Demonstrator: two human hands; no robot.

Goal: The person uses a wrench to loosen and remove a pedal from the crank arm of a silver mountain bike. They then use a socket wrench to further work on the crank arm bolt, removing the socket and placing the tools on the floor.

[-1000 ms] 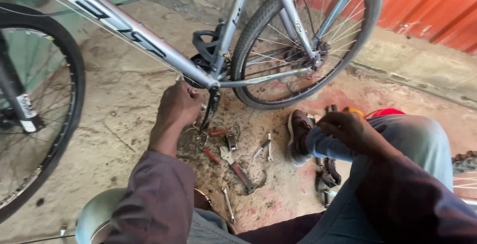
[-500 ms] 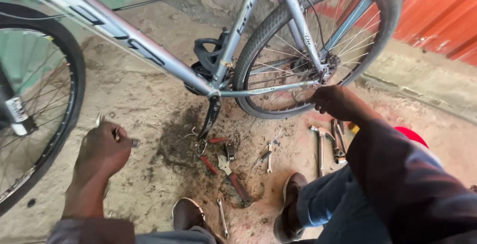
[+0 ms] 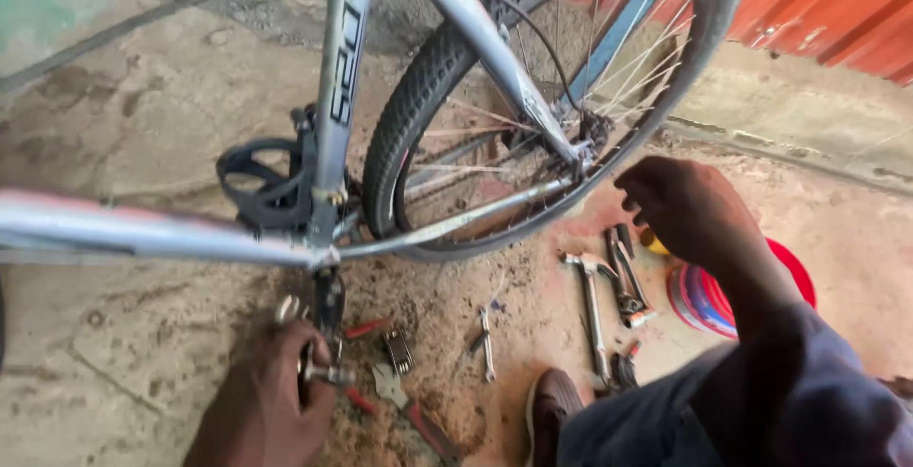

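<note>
My left hand (image 3: 271,400) sits low in the view, fingers curled round a small metal tool (image 3: 323,372) right at the foot of the black crank arm (image 3: 328,301), which hangs down from the junction of the silver bicycle frame (image 3: 171,239). The grip is closed; I cannot tell exactly what the tool is. Just beside that hand, on the dirty concrete floor (image 3: 124,353), lie red-handled pliers (image 3: 366,329) and a small multi-tool (image 3: 398,351), so there is little room on its right. To its left the floor runs bare toward the edge of the view.

My right hand (image 3: 685,205) hovers higher, fingers loosely bent and apart, holding nothing, near the hub of the rear wheel (image 3: 533,106) and above a hammer (image 3: 592,305) and a couple of dark tools (image 3: 626,272). A red plastic bowl (image 3: 794,277) lies just behind my wrist. A small spanner (image 3: 487,343) rests between the two hands, and my shoe (image 3: 550,410) closes off the bottom. The black pedal (image 3: 257,182) juts out on the frame's far side.
</note>
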